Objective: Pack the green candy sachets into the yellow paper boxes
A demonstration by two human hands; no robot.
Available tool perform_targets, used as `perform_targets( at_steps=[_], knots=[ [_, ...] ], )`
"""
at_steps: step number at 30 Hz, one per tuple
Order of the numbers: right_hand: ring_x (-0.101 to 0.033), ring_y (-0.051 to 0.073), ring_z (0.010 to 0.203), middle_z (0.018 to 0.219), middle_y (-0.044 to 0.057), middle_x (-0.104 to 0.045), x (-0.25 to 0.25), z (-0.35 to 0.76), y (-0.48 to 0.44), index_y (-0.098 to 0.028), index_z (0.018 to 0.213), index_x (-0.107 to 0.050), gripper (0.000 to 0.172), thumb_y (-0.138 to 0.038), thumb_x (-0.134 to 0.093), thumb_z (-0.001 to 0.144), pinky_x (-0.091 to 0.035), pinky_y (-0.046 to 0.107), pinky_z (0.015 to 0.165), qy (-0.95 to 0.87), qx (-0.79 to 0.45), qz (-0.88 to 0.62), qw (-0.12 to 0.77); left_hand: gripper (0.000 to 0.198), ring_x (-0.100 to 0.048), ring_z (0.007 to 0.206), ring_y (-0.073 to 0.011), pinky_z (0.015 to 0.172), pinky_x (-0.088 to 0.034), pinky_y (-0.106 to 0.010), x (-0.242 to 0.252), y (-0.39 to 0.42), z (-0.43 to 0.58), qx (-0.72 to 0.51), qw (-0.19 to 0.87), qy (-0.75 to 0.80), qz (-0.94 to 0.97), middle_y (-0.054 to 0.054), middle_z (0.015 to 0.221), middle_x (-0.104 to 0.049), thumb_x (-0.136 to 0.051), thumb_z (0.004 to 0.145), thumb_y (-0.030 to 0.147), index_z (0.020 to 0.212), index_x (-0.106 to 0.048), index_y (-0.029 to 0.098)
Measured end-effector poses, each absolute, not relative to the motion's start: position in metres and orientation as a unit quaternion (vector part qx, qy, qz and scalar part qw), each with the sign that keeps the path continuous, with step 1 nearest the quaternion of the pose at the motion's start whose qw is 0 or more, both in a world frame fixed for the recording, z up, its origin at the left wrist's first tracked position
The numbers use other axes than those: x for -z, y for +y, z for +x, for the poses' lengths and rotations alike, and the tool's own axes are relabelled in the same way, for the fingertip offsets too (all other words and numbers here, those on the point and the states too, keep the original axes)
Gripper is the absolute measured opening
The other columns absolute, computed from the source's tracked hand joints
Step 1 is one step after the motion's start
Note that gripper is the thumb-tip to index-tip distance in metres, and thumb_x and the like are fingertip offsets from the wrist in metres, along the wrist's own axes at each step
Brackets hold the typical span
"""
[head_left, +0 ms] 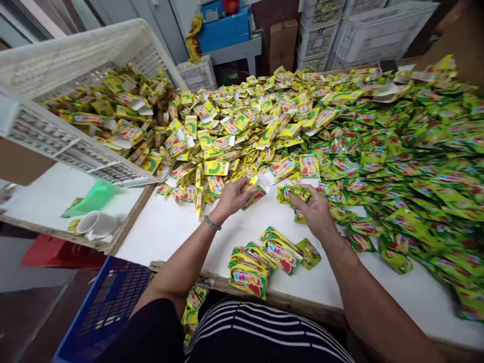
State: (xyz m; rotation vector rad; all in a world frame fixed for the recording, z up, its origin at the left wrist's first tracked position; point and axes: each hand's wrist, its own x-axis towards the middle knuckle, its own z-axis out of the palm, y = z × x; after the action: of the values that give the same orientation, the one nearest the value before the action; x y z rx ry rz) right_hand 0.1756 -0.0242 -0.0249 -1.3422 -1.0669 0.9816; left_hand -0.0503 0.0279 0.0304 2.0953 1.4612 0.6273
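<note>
My left hand [235, 197], with a bracelet at the wrist, holds a small green and yellow box [254, 196] whose white flap stands open to the right. To its right, my right hand [312, 207] pinches a green packet [297, 192] between thumb and fingers. Yellow boxes [227, 126] are heaped beyond my hands, and green packets [408, 186] are piled to the right. Nearer my body, several filled-looking boxes [247, 275] lie overlapping by the table edge, with a single green packet [309, 253] beside them.
A white crate [75, 143] of yellow boxes lies tipped at the left. Below it are a white cup [96, 224] and a green plastic item [94, 199]. A blue basket [113, 292] is by the table's front edge. Stacked crates [317, 38] stand behind.
</note>
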Motion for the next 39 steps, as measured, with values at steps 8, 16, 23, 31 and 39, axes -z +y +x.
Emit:
perform_targets(
  at_steps=[8, 16, 23, 31, 39],
  knots=[
    [-0.035, 0.010, 0.047, 0.053, -0.006, -0.044, 0.020, 0.188, -0.020, -0.021, 0.094, -0.065, 0.036, -0.049, -0.069, 0.072, -0.030, 0.025, 0.044, -0.536, -0.397, -0.582, 0.465, 0.047, -0.059, 0.067, -0.0148, 0.060, -0.042, -0.024, 0.008, 0.002, -0.014, -0.301, 0.470, 0.459, 0.691, -0.003, 0.079, -0.069, -0.063, 0.077, 0.056, 0.098, -0.068, 0.014],
    [-0.057, 0.019, 0.073, 0.087, 0.005, -0.064, 0.022, 0.192, -0.019, -0.021, 0.088, -0.070, 0.018, -0.031, -0.064, 0.074, -0.044, 0.032, 0.066, -0.648, -0.318, -0.580, 0.377, 0.045, -0.056, 0.063, -0.0124, 0.059, -0.042, -0.023, 0.009, 0.000, -0.015, -0.271, 0.518, 0.442, 0.680, -0.004, 0.077, -0.069, -0.068, 0.075, 0.050, 0.098, -0.069, 0.012],
    [-0.058, 0.017, 0.070, 0.073, 0.000, -0.063, 0.034, 0.178, -0.017, -0.020, 0.091, -0.066, 0.032, -0.041, -0.072, 0.067, -0.047, 0.030, 0.065, -0.578, -0.366, -0.576, 0.448, 0.047, -0.061, 0.070, -0.0144, 0.065, -0.046, -0.024, 0.014, 0.004, -0.012, -0.297, 0.569, 0.429, 0.636, -0.004, 0.085, -0.072, -0.079, 0.065, 0.046, 0.097, -0.069, 0.013],
    [-0.061, 0.019, 0.069, 0.076, 0.004, -0.068, 0.021, 0.173, -0.021, -0.020, 0.080, -0.071, 0.022, -0.041, -0.064, 0.076, -0.048, 0.032, 0.065, -0.609, -0.305, -0.563, 0.468, 0.044, -0.059, 0.064, -0.0128, 0.059, -0.045, -0.023, 0.008, 0.000, -0.010, -0.313, 0.594, 0.441, 0.596, -0.004, 0.080, -0.071, -0.080, 0.062, 0.043, 0.092, -0.071, 0.012],
    [-0.067, 0.022, 0.071, 0.073, 0.004, -0.072, 0.014, 0.154, -0.029, -0.020, 0.099, -0.066, 0.023, -0.033, -0.054, 0.084, -0.049, 0.037, 0.077, -0.645, -0.275, -0.569, 0.428, 0.047, -0.058, 0.059, -0.0091, 0.058, -0.044, -0.021, 0.010, -0.003, -0.006, -0.354, 0.658, 0.436, 0.502, -0.001, 0.074, -0.068, -0.085, 0.054, 0.040, 0.087, -0.066, 0.011]
  ],
)
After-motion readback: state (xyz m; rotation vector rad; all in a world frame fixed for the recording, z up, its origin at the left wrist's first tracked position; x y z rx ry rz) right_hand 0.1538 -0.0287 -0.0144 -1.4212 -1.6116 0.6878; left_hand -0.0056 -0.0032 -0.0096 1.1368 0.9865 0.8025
